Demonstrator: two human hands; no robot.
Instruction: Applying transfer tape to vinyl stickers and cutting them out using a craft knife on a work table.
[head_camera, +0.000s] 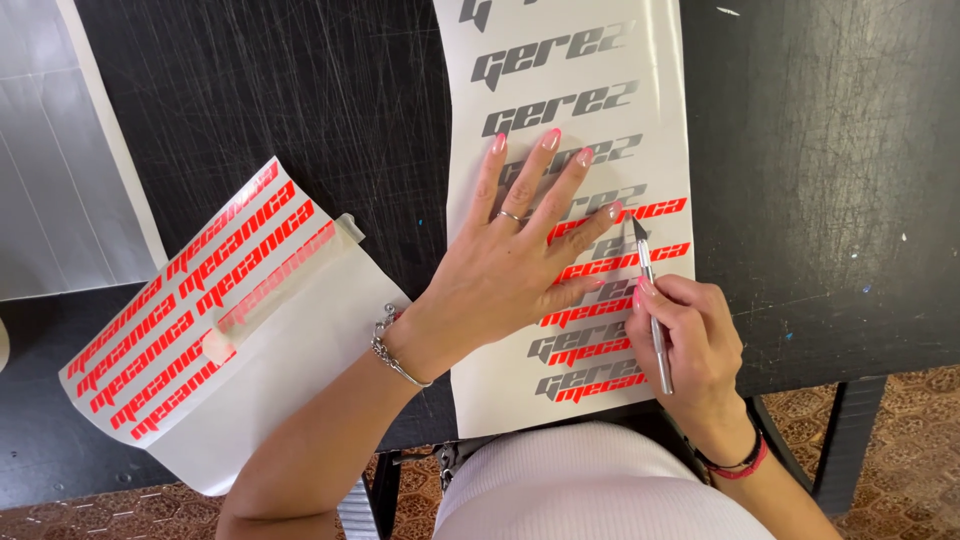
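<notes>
A long white sticker sheet (480, 390) with grey and red lettering lies on the black table (830, 180) in front of me. My left hand (510, 260) presses flat on the middle of the sheet, fingers spread over the lettering. My right hand (690, 345) holds a slim silver craft knife (652, 300) like a pen. The blade tip points up and left, just right of my left index fingertip, near a row of red letters.
A second white sheet (300, 340) with rows of red lettering and a strip of clear transfer tape (285, 285) lies at an angle to the left. A pale board (60, 140) sits at far left. The table's front edge runs just below my hands.
</notes>
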